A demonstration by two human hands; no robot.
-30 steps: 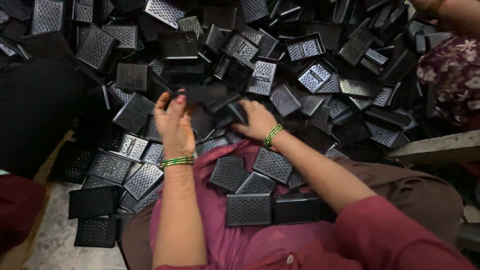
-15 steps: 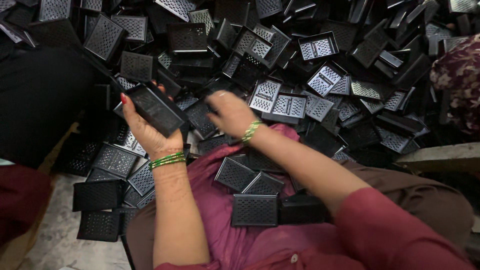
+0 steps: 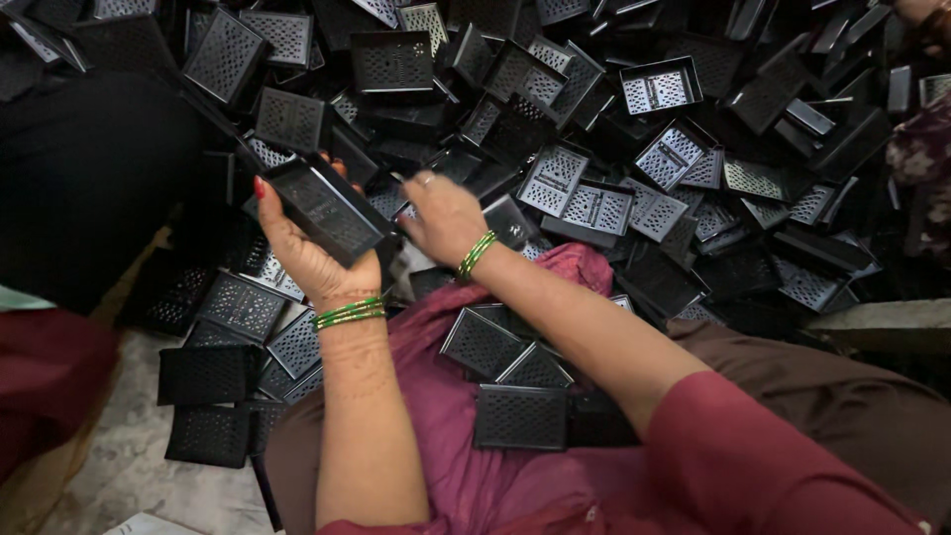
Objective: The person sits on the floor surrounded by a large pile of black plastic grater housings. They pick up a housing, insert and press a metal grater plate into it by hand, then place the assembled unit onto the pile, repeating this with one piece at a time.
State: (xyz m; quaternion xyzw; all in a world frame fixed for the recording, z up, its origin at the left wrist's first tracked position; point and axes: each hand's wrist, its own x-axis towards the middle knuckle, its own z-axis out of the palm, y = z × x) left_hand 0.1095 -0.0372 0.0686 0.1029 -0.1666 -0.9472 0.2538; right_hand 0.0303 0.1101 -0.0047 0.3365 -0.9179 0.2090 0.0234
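The left hand (image 3: 302, 253) is raised above the lap and grasps a black perforated tray (image 3: 330, 210), with the palm under it and the fingers wrapped around its left and near edges; one red-painted fingertip shows at the left corner. The tray is a shallow rectangular piece, and its long axis runs from the upper left to the lower right of the scene, so its lower right corner points toward the right hand (image 3: 443, 218). It is tilted, and the perforated face is turned up toward the camera. The right hand is just beside that corner, on the right, with the back of the hand up and the fingers curled down into the pile of trays (image 3: 594, 129); I cannot tell whether the fingers are already closed on a piece there, because they are hidden. So the held tray lies to the left of the right hand, very near but apparently not touching. Both wrists carry green bangles (image 3: 349, 313). More trays of the same kind lie on the lap (image 3: 515, 476), on the magenta cloth, and others on the floor (image 3: 119, 466) at the left.
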